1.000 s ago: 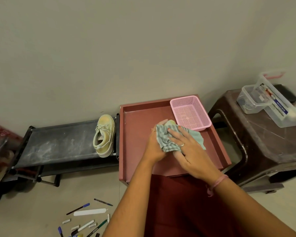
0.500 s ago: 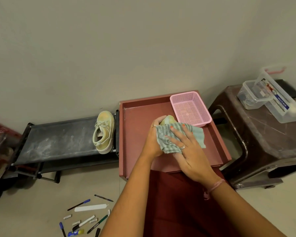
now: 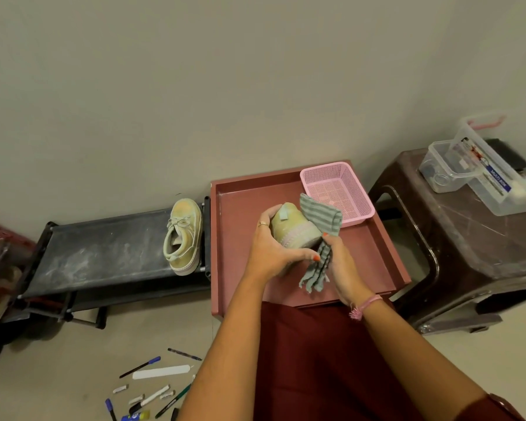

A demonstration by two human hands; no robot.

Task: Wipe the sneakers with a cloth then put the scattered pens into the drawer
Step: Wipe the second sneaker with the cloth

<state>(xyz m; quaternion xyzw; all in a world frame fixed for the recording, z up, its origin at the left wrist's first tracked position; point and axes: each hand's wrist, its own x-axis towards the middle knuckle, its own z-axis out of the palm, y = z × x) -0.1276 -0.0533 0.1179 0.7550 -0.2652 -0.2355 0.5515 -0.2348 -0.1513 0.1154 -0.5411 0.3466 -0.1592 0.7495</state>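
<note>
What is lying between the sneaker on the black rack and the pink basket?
In the head view, the left hand holds the other sneaker there, over the red tray.

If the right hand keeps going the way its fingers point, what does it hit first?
Most likely the pink basket beyond the cloth the right hand grips; depth is unclear.

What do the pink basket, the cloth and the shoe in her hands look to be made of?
Basket: likely moulded plastic, with a regular mesh of holes. Cloth: soft woven fabric, grey-green striped, draping limply, frayed at its lower edge. Shoe: pale matte canvas-like upper, apparently with a paler rubbery sole; I can't be sure.
</note>
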